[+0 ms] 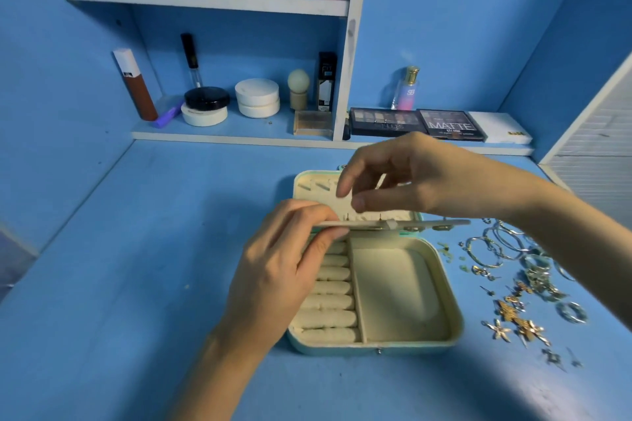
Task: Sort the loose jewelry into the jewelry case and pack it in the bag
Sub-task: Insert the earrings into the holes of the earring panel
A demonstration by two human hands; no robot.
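Observation:
An open teal jewelry case [448,287] with cream lining lies on the blue desk. It has ring rolls [330,301] on the left and an open compartment on the right. My left hand [287,267] pinches the left end of the case's thin earring panel [431,223], held level above the hinge, with earring posts sticking up through it. My right hand [410,178] hovers just above the panel, thumb and fingers close together; I cannot tell whether they hold anything. Loose jewelry [519,284] lies scattered right of the case: silver bangles, rings, gold flower earrings.
Shelves at the back hold cosmetics: jars [257,97], tubes, a perfume bottle [408,87] and eyeshadow palettes [419,122]. A white slatted panel [595,147] stands at the right. No bag is in view.

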